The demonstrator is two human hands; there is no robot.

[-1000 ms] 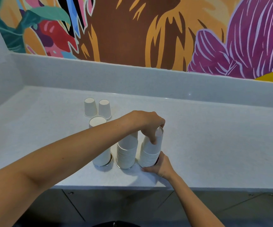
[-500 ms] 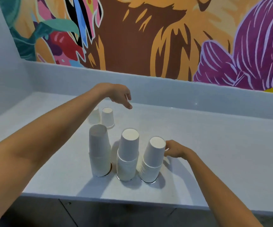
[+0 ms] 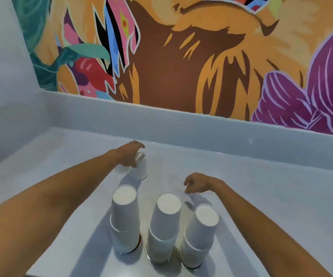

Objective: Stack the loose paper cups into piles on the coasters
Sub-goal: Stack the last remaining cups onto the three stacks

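Standing inverted near the counter's (image 3: 265,188) front edge were three white cup piles (image 3: 164,226); left hand (image 3: 129,155) clutched a loose cup (image 3: 142,169), right hand (image 3: 200,183) slack.

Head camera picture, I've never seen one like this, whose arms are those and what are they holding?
No machine here: a person wears a camera on the head, looking down at their own arms. On the grey counter stand three piles of upside-down paper cups, each on a coaster. Behind them sit two loose cups. The left hand arches over those; whether it grips one is unclear. The right hand hovers, holding nothing.
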